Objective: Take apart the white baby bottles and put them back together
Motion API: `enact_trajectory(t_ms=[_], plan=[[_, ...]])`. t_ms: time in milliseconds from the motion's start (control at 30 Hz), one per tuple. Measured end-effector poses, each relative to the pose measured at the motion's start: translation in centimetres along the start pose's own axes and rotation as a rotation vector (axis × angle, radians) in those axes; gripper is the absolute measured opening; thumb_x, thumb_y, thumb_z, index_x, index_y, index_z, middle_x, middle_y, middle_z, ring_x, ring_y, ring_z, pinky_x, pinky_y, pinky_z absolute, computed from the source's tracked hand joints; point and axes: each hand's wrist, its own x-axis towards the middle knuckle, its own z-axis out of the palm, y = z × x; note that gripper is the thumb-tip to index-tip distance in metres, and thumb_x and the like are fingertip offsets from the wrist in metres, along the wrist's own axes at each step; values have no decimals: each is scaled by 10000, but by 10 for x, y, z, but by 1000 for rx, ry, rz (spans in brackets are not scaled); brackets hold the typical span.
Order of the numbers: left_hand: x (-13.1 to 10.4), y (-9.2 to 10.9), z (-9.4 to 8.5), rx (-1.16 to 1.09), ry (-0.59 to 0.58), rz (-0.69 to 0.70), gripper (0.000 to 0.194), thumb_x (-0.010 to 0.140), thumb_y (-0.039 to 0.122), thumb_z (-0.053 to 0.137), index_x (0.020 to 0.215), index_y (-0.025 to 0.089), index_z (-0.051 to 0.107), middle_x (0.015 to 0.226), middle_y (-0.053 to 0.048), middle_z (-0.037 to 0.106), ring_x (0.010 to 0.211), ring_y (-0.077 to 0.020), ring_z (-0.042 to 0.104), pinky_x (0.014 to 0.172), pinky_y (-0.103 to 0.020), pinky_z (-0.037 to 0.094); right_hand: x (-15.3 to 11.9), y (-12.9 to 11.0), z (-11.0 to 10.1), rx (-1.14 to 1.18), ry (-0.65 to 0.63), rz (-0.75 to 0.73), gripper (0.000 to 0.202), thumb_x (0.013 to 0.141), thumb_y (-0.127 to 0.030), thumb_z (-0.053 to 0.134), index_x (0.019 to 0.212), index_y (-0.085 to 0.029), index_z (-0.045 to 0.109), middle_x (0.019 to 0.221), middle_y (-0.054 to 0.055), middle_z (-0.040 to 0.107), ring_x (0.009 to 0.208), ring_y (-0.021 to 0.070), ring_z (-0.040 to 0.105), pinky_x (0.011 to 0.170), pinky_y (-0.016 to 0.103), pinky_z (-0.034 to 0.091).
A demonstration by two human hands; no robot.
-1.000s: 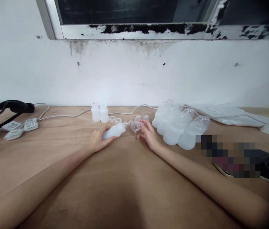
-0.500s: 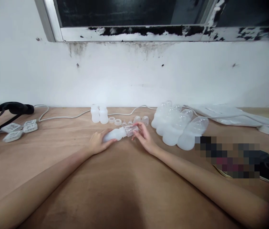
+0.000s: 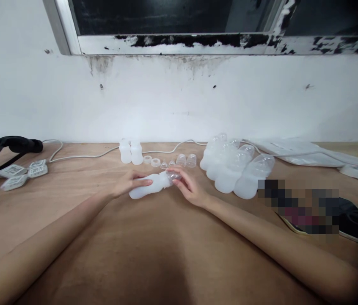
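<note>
My left hand (image 3: 131, 183) is closed around a white baby bottle (image 3: 147, 186), which lies tilted just above or on the table; I cannot tell which. At the bottle's neck end, my right hand (image 3: 189, 186) grips a clear bottle cap (image 3: 173, 176), and part of the cap is hidden by the fingers. Behind the hands stand two white bottles without caps (image 3: 130, 152). Beside them lie two white rings (image 3: 151, 161), two small clear nipples (image 3: 168, 164) and two clear caps (image 3: 186, 160). To the right, several capped bottles (image 3: 245, 182) stand in a group.
A black strapped device (image 3: 20, 144) and several small white packets (image 3: 15, 170) lie on the left of the wooden table (image 3: 103, 254). A white cable (image 3: 80, 157) runs along the wall. Plastic bags (image 3: 299, 152) and a dark flat object (image 3: 356, 218) are at the right.
The bottle has shifted slightly left and towards me. The right hand has brought the cap down over the bottle's neck end, its fingers now curled around it.
</note>
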Motion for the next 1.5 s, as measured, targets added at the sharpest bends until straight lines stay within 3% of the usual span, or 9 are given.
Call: enact_trajectory(t_ms=[167,333,500,633,800,1067,1333,1433,1500], plan=[[1,-10,9,-548,-183,-204,448,735,499,457,957,126,569,705,-89,589,535,-138,516,482,-243,393,0,-10,1,-28,12,-25,257,848,-242,289,1084,-207,386,1066,84,455,1031,177,426,871,378,359],[3,-14,17,-591,-172,-198,483,753,518,424,1018,129,531,747,-91,588,552,-127,515,476,-224,381,8,-16,-6,-131,-2,-94,236,848,-233,285,1049,-193,402,1002,85,476,940,169,458,802,358,389],[16,-16,22,-324,228,96,436,732,482,491,977,126,551,920,-80,582,784,-167,543,605,-229,417,29,-32,-37,-348,-66,-104,268,839,-263,337,1091,-176,362,1036,80,486,912,163,476,763,304,400],[24,-30,22,-82,461,102,404,699,459,539,913,117,555,931,-75,582,886,-187,523,647,-234,417,40,-35,-68,-670,-90,106,265,830,-294,359,1041,-137,397,1004,93,486,835,178,503,730,304,399],[26,-42,22,17,475,65,376,708,442,520,876,108,559,853,-61,590,812,-164,536,645,-235,409,47,-13,-87,-1054,-237,399,295,834,-311,327,1023,-118,447,991,136,451,666,190,534,592,325,395],[25,-38,23,53,481,64,349,701,423,516,860,116,563,844,-54,597,799,-163,549,678,-256,420,56,5,-91,-1311,-284,453,304,833,-285,327,1014,-102,490,955,153,495,765,247,532,574,333,386],[23,-37,24,175,456,107,319,736,392,482,870,116,567,855,-62,599,799,-171,551,719,-279,428,57,9,-96,-1291,-159,291,310,794,-252,407,988,-56,547,1042,189,485,1011,335,372,732,428,367],[16,-33,22,392,388,170,331,760,398,453,953,153,563,967,-62,577,849,-179,542,772,-308,423,44,-2,-72,-1157,-49,118,356,811,-251,368,1074,-59,513,1198,169,396,1132,316,290,869,453,300],[10,-31,21,601,278,280,417,766,429,449,1097,183,508,1171,-67,472,1043,-203,454,907,-348,342,25,-9,-45,-944,-111,42,398,838,-266,304,1157,-88,462,1228,127,393,1151,250,316,933,413,281]])
